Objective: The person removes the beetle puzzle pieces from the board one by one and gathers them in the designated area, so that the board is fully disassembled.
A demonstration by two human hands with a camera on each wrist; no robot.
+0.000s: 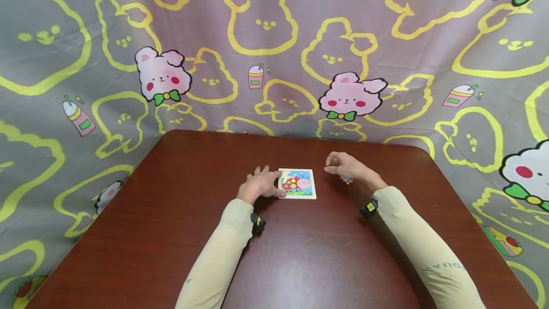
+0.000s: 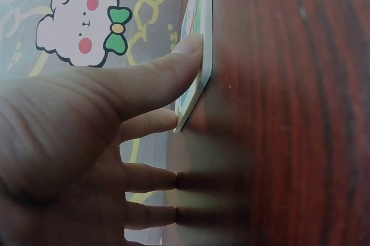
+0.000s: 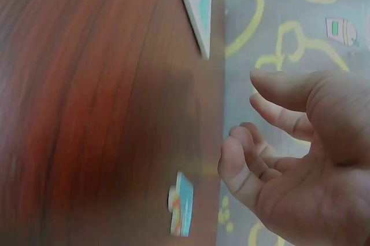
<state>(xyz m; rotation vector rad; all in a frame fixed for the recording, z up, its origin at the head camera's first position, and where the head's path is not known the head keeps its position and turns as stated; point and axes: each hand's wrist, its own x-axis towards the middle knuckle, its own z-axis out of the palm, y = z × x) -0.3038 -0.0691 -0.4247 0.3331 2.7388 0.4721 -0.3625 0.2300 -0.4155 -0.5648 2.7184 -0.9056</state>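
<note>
A square, pale-framed picture board (image 1: 297, 197) with a ladybug on it lies flat on the table. My left hand (image 1: 260, 185) is at its left side, fingers straight and spread. In the left wrist view the thumb rests on the board's near corner and the index fingertip meets the far one; the other fingertips point down at the table. To the right of the board, my right hand (image 1: 348, 166) hovers with loosely bent fingers and nothing between them. Beneath it lies a small blue and orange piece (image 3: 184, 205), partly hidden by the hand in the head view.
The dark red-brown wooden table (image 1: 180, 232) reaches back to a grey curtain (image 1: 296, 66) with yellow outlines and pink cartoon animals, which also hangs along both sides. A black wrist camera (image 1: 257, 223) sits on the left wrist, another (image 1: 369, 209) on the right.
</note>
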